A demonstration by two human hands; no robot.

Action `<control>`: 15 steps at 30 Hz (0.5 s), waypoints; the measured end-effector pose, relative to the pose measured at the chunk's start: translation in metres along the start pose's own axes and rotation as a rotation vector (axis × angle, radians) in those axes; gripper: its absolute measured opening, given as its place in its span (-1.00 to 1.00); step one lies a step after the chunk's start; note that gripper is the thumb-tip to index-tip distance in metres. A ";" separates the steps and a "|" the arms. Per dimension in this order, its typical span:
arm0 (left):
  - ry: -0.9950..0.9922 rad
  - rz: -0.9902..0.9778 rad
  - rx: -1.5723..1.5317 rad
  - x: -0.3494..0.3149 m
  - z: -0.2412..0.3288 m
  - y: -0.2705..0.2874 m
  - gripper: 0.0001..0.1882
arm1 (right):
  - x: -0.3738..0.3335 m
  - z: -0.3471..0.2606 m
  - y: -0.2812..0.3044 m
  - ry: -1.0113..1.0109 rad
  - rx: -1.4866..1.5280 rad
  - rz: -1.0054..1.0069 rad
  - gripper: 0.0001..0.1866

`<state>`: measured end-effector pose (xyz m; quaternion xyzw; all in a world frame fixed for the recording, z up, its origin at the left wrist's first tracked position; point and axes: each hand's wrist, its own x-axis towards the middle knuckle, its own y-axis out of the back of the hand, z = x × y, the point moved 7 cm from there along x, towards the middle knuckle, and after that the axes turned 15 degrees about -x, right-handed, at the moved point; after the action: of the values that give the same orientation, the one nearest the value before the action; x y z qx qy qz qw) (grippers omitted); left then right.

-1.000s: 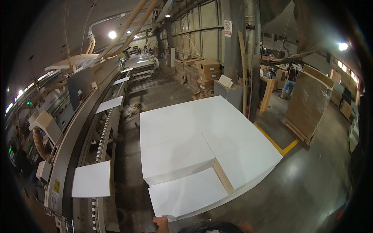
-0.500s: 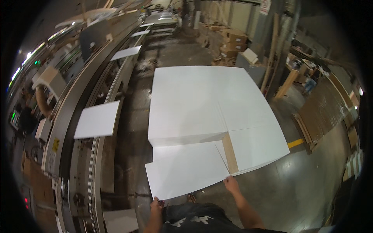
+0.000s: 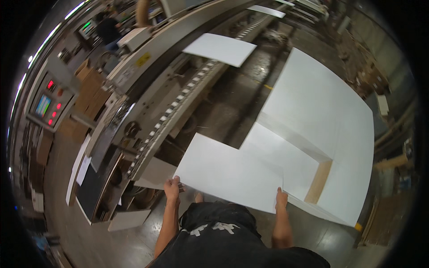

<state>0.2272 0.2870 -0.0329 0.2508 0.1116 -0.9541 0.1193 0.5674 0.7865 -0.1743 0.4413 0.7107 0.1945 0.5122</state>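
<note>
From my end I have both hands on the white panel [image 3: 228, 172]: the left hand [image 3: 172, 188] has its grip closed on the near left corner, and the right hand [image 3: 280, 199] grips the right edge by the near corner, thumb up, its other fingers mostly hidden from me. The panel is in front of the dark shirt [image 3: 241, 241], its left part jutting past the stack of white boards [image 3: 330, 98], its right part over the stack's lower step; I cannot tell whether they touch. A tan side face [image 3: 319, 182] borders that step. To the left I see a long machine with a checkered track [image 3: 165, 117], a second sheet [image 3: 220, 48] lying across it, and a control box [image 3: 51, 100] with red lights
</note>
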 end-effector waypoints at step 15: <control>-0.355 0.394 -0.149 0.190 0.165 0.255 -0.68 | -0.274 -0.222 -0.211 0.509 0.299 -0.092 -0.58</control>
<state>0.0636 -0.0319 -0.0278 0.0871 0.1079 -0.9308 0.3382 0.3009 0.4859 -0.0866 0.4162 0.8562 0.1687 0.2553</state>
